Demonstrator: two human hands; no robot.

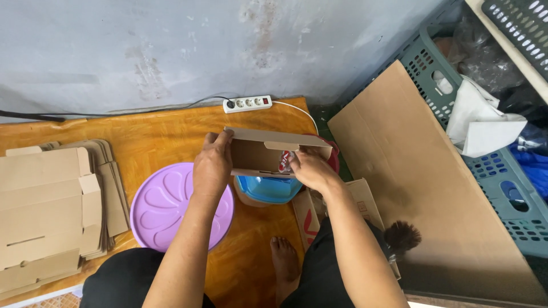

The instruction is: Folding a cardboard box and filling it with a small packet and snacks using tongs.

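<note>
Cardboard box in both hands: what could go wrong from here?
1. The cardboard box is held in the air by the left hand and right hand only at its ends; a flap could buckle or spring open.
2. It hangs right over the blue container; a slip would probably drop it onto that.
3. The power strip and its cable lie close behind, so a forward push might snag them.

Both hands held a small open cardboard box [268, 154]: left grip [212, 162] clasped its left end, right grip [308, 169] its right, a purple lid [162, 208] lying below the left grip.
</note>
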